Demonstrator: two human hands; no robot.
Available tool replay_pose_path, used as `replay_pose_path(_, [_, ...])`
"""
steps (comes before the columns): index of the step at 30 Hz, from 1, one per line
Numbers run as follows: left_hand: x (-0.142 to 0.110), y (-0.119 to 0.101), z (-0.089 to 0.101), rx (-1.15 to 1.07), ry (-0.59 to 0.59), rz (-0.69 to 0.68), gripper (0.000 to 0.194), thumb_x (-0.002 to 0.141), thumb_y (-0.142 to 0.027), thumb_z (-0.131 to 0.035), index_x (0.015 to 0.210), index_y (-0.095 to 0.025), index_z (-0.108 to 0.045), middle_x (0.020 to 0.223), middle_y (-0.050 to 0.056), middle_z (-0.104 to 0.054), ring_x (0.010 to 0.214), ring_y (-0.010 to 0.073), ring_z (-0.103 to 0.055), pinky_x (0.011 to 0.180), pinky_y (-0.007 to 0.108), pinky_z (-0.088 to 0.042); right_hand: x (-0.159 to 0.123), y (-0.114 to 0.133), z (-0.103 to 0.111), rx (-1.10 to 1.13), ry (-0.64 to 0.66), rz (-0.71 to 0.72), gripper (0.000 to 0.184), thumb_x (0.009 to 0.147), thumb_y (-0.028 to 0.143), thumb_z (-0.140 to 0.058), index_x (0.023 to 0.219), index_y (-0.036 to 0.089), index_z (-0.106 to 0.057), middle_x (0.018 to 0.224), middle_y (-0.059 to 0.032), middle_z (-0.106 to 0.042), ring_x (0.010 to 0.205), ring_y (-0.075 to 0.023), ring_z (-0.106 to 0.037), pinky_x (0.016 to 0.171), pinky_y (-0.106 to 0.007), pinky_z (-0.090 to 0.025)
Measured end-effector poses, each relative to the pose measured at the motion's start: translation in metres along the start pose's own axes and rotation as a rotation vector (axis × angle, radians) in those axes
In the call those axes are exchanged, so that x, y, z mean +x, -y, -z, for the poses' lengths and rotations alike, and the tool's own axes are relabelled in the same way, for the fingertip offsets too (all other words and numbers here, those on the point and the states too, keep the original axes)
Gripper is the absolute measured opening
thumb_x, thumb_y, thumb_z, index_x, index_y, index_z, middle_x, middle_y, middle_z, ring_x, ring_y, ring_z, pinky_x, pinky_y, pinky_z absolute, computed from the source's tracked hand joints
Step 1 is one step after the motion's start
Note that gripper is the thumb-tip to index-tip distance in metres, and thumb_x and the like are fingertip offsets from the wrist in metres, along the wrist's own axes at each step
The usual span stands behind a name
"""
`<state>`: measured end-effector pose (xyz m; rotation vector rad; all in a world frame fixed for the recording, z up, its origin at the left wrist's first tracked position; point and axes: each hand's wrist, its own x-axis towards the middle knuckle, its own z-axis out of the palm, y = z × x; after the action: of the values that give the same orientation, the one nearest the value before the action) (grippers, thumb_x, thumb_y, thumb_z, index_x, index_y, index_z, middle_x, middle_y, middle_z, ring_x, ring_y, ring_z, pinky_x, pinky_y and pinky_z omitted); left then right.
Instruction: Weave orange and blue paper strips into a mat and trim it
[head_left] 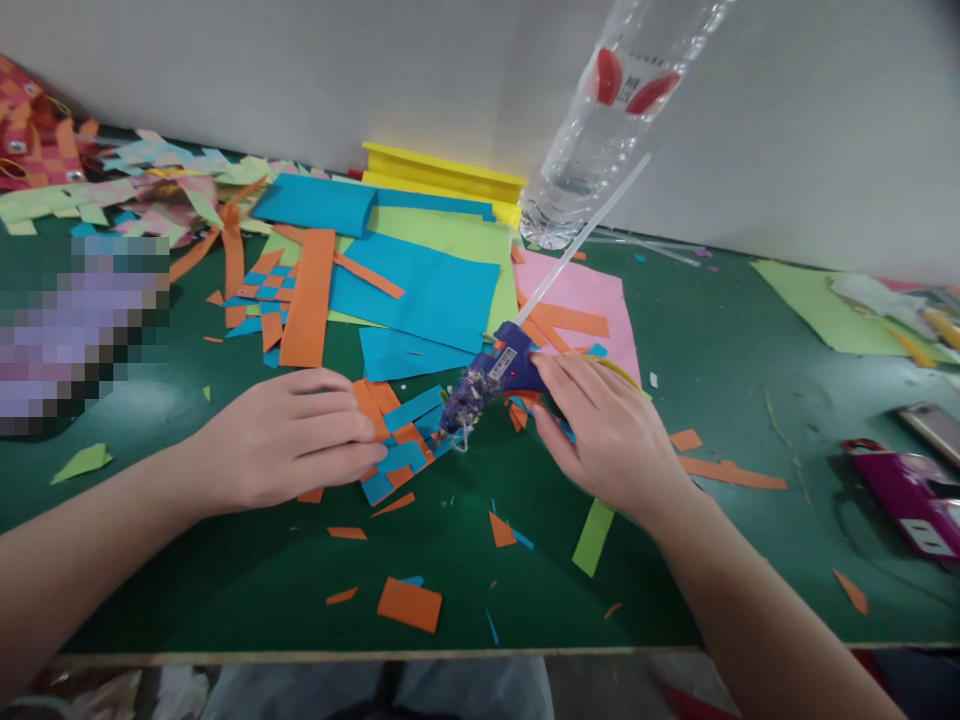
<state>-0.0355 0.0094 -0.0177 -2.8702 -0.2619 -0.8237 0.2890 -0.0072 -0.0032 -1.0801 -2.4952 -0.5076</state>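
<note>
My right hand [607, 425] is wrapped round the handle of a blue hot glue gun [491, 375], whose nozzle end is crusted with stringy dried glue. A long translucent glue stick [585, 240] juts out of its back. The nozzle points down and left onto a woven piece of orange and blue paper strips [401, 455]. With closed fingers, my left hand [289, 440] grips that piece at its left side. Whether the nozzle touches the paper I cannot tell.
Behind the hands lie blue paper sheets [420, 290], an orange strip [307, 300] and a small woven piece [270, 290]. A water bottle [600, 140] stands by the wall. A pixelated device [75, 330] is at left, a purple object [904, 490] at right. Paper scraps litter the green table [262, 590].
</note>
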Motion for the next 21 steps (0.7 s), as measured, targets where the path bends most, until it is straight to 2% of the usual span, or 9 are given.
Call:
replay_pose_path(4, [0.0009, -0.0001, 0.0003, 0.005, -0.012, -0.007, 0.007, 0.096, -0.009, -0.059, 0.095, -0.013, -0.064, 0.083, 0.002, -0.068, 0.077, 0.0122, -0.056, 0.084, 0.034, -0.050, 0.0001, -0.0003, 0.0003, 0.001, 0.006, 0.007, 0.034, 0.091, 0.015, -0.053, 0.122, 0.001, -0.057, 0.109, -0.0220, -0.071, 0.099, -0.0309, -0.069, 0.080, -0.044, -0.060])
replay_pose_path(17, [0.0046, -0.0002, 0.0023, 0.036, -0.029, -0.014, 0.010, 0.098, -0.011, -0.055, 0.095, -0.015, -0.064, 0.082, 0.000, -0.069, 0.074, 0.0108, -0.057, 0.080, 0.032, -0.052, -0.0011, -0.0005, 0.0013, -0.041, -0.010, -0.007, 0.036, 0.091, 0.015, -0.053, 0.124, 0.003, -0.056, 0.107, -0.0206, -0.071, 0.095, -0.0303, -0.069, 0.076, -0.043, -0.059])
replay_pose_path(21, [0.0051, 0.0001, 0.0033, 0.030, 0.002, -0.021, 0.009, 0.097, -0.011, -0.056, 0.096, -0.014, -0.064, 0.081, 0.001, -0.069, 0.074, 0.0114, -0.059, 0.081, 0.032, -0.053, -0.0015, -0.0005, 0.0017, -0.050, -0.006, -0.017, 0.036, 0.091, 0.017, -0.053, 0.125, 0.004, -0.056, 0.107, -0.0196, -0.071, 0.093, -0.0300, -0.069, 0.073, -0.042, -0.059])
